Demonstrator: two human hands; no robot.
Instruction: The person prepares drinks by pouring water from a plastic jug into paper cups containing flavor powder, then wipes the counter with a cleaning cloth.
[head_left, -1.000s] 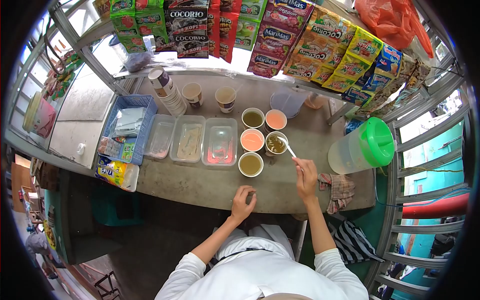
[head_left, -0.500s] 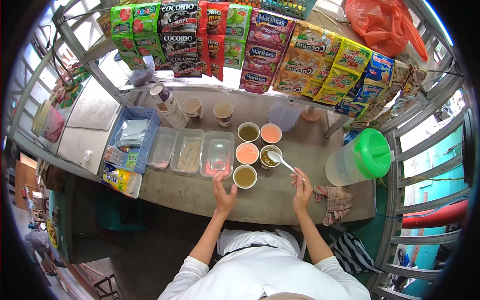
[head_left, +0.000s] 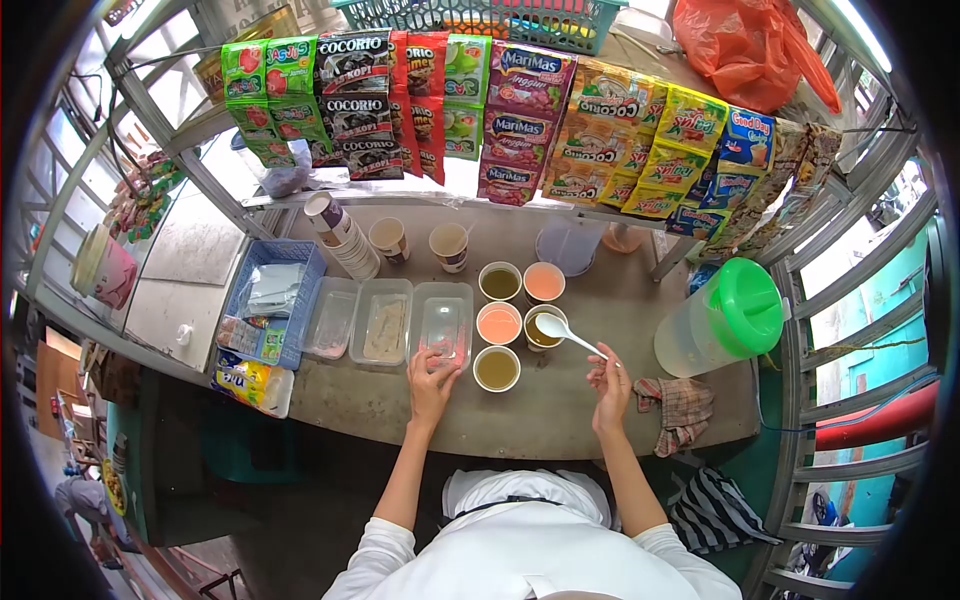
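Note:
My right hand [head_left: 611, 392] grips the handle of a white plastic spoon [head_left: 578, 340]. The spoon's bowl is over the rim of a paper cup [head_left: 545, 343] of brownish-green drink. My left hand [head_left: 431, 388] has its fingers loosely bent and apart at the front edge of a clear plastic container [head_left: 443, 298] with pink bits in it. To its right stands a cup of olive-coloured drink [head_left: 497, 370]. Behind that are a cup of pink drink [head_left: 499, 323], a dark green one [head_left: 499, 282] and another pink one [head_left: 544, 283].
Two more clear containers [head_left: 381, 315] and a blue basket [head_left: 262, 300] stand to the left. Stacked cups [head_left: 342, 240] are behind. A green-lidded pitcher [head_left: 715, 325] and a checked cloth [head_left: 676, 408] sit right. Drink sachets [head_left: 520, 125] hang overhead.
My left hand has shifted left, from beside the front cup to the container's front edge. The spoon bowl stays at the same cup, its handle held slightly farther right. The view has tilted up slightly.

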